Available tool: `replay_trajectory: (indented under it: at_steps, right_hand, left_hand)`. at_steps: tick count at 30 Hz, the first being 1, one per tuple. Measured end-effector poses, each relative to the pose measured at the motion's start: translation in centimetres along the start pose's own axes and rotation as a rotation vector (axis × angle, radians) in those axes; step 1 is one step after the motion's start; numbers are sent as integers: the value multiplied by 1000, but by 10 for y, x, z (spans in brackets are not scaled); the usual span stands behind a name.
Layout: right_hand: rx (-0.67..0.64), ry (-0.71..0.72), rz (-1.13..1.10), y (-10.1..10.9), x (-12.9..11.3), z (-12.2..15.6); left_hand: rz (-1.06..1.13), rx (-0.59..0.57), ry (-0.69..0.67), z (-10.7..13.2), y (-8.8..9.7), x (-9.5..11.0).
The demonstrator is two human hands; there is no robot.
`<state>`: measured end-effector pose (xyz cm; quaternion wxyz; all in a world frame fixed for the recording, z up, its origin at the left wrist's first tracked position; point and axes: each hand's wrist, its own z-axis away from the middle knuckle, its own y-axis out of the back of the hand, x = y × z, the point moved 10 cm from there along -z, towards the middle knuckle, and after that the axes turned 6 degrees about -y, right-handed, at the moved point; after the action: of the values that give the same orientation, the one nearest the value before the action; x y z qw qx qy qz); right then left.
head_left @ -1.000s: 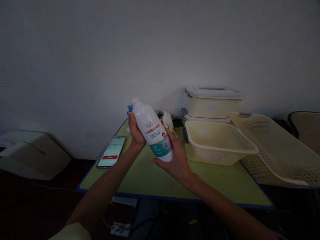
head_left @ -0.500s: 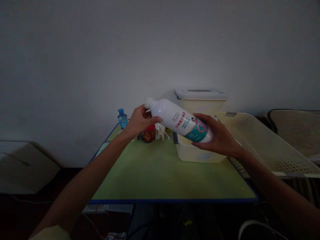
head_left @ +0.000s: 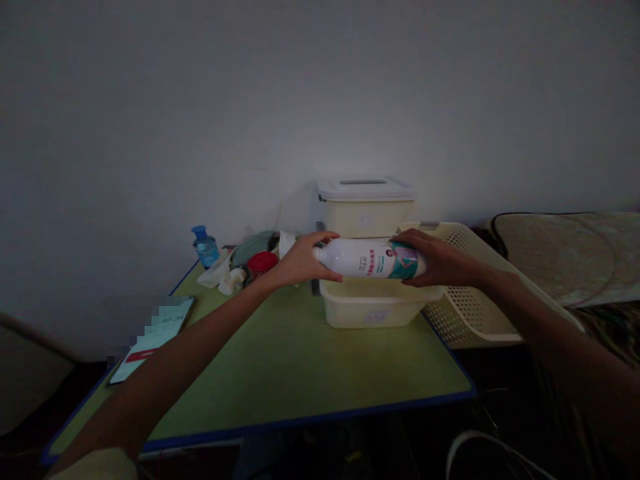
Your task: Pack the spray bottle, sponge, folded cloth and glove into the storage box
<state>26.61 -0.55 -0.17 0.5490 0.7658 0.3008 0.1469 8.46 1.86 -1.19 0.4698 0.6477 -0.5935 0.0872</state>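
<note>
A dim room, seen from above a green table (head_left: 300,360) with a blue edge that fills the lower centre of the frame. Two bare arms reach in from the bottom corners and meet at centre frame.

Between the hands is a white bottle (head_left: 370,259), held level on its side with its cap end pointing left and a teal and red label near its right end. The left hand (head_left: 303,260) is closed around the neck and cap end, thumb on top and fingers curled beneath. The right hand (head_left: 435,261) is wrapped around the base end, fingers over the top. Both hands are clamped on the bottle.

The bottle hangs just above an open cream tub (head_left: 373,310) that sits on the table at centre. Behind it, against the wall, stands a lidded tub (head_left: 367,207). To the right, a cream perforated basket (head_left: 467,313) leans off the table's right edge, touching the open tub.

At centre left, near the wall, are a small blue bottle (head_left: 205,247), a red-lidded jar (head_left: 261,263) and some pale clutter too dim to identify. A phone (head_left: 153,339) lies at the table's left edge, its screen lit.
</note>
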Motion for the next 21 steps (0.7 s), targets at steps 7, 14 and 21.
replay_trajectory:
  at_steps: [7, 14, 21]
  right_hand:
    - [-113, -60, 64, -21, 38, -2]
    - [-132, -120, 241, -53, 47, -3]
    - [-147, -128, 497, -76, 43, -6]
  left_hand:
    - [-225, -169, 24, -19, -42, -24]
    - [-675, -409, 29, -22, -73, -46]
    - [-919, -605, 32, -18, -98, -55]
